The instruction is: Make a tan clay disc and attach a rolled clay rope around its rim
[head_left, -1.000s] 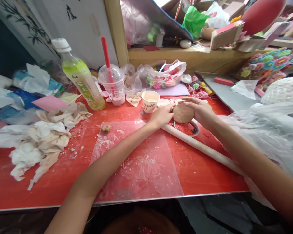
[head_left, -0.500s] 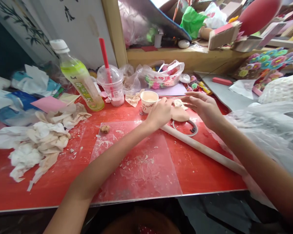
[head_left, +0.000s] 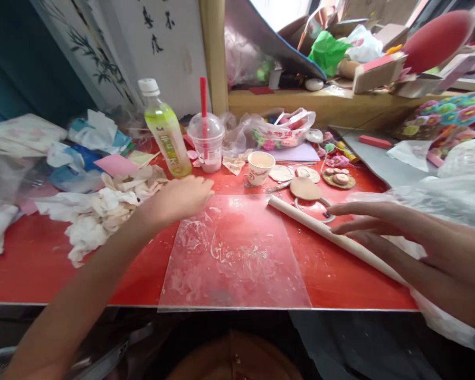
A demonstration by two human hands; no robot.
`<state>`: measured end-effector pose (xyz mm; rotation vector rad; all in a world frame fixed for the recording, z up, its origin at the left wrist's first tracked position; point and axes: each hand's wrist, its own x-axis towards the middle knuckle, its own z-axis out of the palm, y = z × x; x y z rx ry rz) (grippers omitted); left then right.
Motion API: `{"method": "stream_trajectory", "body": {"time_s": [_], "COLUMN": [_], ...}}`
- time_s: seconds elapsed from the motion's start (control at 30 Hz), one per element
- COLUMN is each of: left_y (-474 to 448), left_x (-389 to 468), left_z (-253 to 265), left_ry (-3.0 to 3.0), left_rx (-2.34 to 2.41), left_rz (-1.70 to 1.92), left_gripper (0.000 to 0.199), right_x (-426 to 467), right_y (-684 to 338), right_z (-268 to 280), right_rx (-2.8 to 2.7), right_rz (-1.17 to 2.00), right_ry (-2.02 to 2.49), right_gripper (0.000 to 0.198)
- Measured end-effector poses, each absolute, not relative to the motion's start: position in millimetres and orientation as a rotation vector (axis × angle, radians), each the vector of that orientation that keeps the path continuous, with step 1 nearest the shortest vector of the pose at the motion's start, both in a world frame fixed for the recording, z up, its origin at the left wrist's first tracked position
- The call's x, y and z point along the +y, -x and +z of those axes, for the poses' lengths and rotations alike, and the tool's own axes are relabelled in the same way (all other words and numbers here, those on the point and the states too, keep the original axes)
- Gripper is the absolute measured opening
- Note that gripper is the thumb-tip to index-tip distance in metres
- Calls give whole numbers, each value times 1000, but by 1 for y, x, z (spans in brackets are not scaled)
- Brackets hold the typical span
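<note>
My left hand (head_left: 184, 198) is low over the far left corner of a clear plastic sheet (head_left: 237, 279). Its fingers are bent together and point down; whatever they may hold is hidden. Scraps of pale residue are smeared over the sheet. My right hand (head_left: 415, 248) hovers, fingers apart, above a pale rolling rod (head_left: 336, 240); it holds nothing. Beyond the rod lie a tan oval disc (head_left: 305, 188) and a grey ring (head_left: 320, 217). A paper cup (head_left: 260, 169) stands near flat cream pieces (head_left: 282, 173) and a decorated round piece (head_left: 339, 178).
Crumpled tissues (head_left: 98, 216) are heaped at the left. A green drink bottle (head_left: 168, 140) and a lidded plastic cup (head_left: 206, 142) with a red straw stand behind. A filled plastic bag (head_left: 285, 129) sits at the back, and clear plastic wrapping (head_left: 451, 206) covers the right side.
My left hand has moved from beside the paper cup to the sheet's far left corner. The brown lump there no longer shows. My right hand has drawn back toward me. The view has shifted left.
</note>
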<state>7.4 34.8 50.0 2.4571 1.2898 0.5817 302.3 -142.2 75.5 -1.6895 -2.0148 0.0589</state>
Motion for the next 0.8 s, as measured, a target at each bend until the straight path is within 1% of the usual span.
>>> {"method": "stream_trajectory", "body": {"time_s": [0.07, 0.13, 0.17, 0.27, 0.4, 0.53, 0.7, 0.8], "left_y": [14, 24, 24, 18, 2, -11, -15, -15], "left_x": [33, 27, 24, 20, 24, 25, 18, 16], "left_z": [20, 3, 0, 6, 21, 21, 9, 4], "left_ry": [-2578, -2632, -2649, -2663, -2405, -2204, -2089, -1856], "left_rx": [1372, 1428, 1449, 1491, 1312, 1195, 1112, 1015], "left_rz": [370, 292, 287, 349, 610, 707, 711, 706], "left_gripper": [10, 6, 7, 19, 22, 19, 16, 20], "right_x": [-125, -101, -87, -43, -6, -3, -13, -14], "right_y": [-290, -274, -267, -248, -230, -223, -232, -235], "right_z": [72, 68, 64, 47, 20, 5, 1, 0], "right_rx": [-2041, -2018, -1974, -1693, -1489, -1496, -1352, -1212], "right_rz": [130, 258, 332, 432, 642, 838, 858, 975], "right_ry": [1589, 1487, 1460, 1442, 1308, 1221, 1200, 1228], "right_gripper": [24, 19, 18, 17, 19, 16, 15, 12]}}
